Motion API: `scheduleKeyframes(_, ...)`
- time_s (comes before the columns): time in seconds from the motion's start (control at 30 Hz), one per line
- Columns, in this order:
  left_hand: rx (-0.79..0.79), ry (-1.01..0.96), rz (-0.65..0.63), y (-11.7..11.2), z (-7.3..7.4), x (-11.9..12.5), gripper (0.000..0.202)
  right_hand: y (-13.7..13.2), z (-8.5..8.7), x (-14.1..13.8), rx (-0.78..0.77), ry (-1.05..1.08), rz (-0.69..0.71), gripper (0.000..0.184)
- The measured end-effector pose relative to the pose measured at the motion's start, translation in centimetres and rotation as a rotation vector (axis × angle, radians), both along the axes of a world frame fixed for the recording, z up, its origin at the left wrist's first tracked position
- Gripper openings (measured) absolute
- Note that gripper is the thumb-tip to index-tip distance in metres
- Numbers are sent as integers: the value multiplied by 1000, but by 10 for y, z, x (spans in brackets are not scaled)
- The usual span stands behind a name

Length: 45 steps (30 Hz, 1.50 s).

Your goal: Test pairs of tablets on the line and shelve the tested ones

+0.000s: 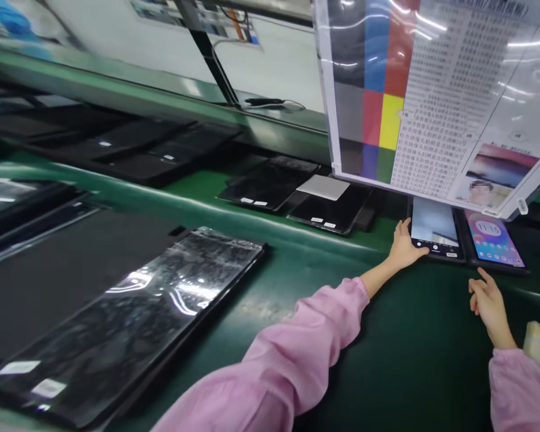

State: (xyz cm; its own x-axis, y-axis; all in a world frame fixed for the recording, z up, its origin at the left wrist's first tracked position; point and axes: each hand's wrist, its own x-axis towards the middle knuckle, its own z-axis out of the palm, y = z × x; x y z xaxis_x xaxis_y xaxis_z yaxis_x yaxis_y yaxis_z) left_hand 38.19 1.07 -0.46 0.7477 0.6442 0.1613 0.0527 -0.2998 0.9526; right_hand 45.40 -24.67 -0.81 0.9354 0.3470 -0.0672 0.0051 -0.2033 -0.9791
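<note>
Person's wearing a long-sleeved pale pink fabric top (270,384), matte, soft-looking. Left sleeve (315,336) and right sleeve (517,390) are both loose and baggy, with soft creases along the forearm. Gathered, puckered cuffs sit at the wrists: left cuff (362,289), right cuff (506,354). Left hand (405,247) and right hand (490,307) are bare from the wrist down.

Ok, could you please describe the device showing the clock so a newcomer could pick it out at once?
Below the hanging colour-chart board, at the right of the green conveyor belt, two lit screens lie side by side. It is the right-hand one, just beyond the person's right hand. Unlike its neighbour with a camera view, it shows colourful wallpaper with a round 11:15 clock.
</note>
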Motion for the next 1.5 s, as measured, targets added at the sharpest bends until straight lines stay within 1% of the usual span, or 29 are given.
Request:
scheduleKeyframes(0.03, 5, -20, 29, 3, -2, 9, 101, 2, -2, -2, 18, -36, 14, 50)
scheduleKeyframes(0.1, 4, -56, 90, 9, -6, 23, 74, 5, -7, -4, 49, -107, 37, 58)
scheduleKeyframes(0.17, -8, -92, 147, 14, -9, 31, 51, 6, -9, -6, 64, -163, 50, 63)
scheduleKeyframes(0.23, -20, -133, 187, 16, -10, 32, 44, 5, -10, -5, 57, -209, 61, 64)
scheduleKeyframes(0.3, -16, -181, 197, 16, -9, 25, 43, 4, -11, -5, 39, -254, 76, 62)
scheduleKeyframes(0.4, 41, -254, 137, 14, -6, 1, 43, 2, -12, -5, -8, -322, 109, 58)
scheduleKeyframes(0.5, 136, -293, 41, 13, -6, -33, 43, 1, -13, -6, -95, -392, 139, 56)
scheduleKeyframes(0.57, 200, -295, 6, 15, -6, -58, 43, 0, -13, -6, -170, -448, 148, 55)
scheduleKeyframes(0.67, 295, -288, 11, 24, -5, -94, 43, -1, -10, -9, -271, -542, 154, 50)
scheduleKeyframes(0.77, 396, -278, 65, 43, -2, -130, 39, 6, -7, -19, -308, -635, 174, 45)
scheduleKeyframes(0.83, 452, -268, 140, 62, 0, -155, 36, 18, -6, -32, -294, -694, 220, 43)
scheduleKeyframes(0.9, 488, -255, 252, 86, 1, -178, 33, 38, -7, -50, -268, -749, 298, 40)
scheduleKeyframes(1.0, 507, -234, 442, 122, 1, -206, 30, 76, -10, -76, -250, -816, 426, 36)
scheduleKeyframes(1.07, 502, -217, 547, 142, 0, -217, 29, 105, -12, -88, -256, -849, 472, 36)
scheduleKeyframes(1.17, 480, -185, 628, 161, -1, -220, 29, 145, -17, -93, -279, -889, 456, 42)
scheduleKeyframes(1.27, 455, -167, 661, 171, -1, -215, 31, 176, -22, -84, -321, -915, 386, 49)
scheduleKeyframes(1.37, 418, -179, 721, 178, -1, -207, 32, 197, -28, -69, -385, -912, 296, 56)
scheduleKeyframes(1.5, 327, -217, 851, 193, -1, -194, 33, 211, -34, -53, -475, -871, 211, 62)
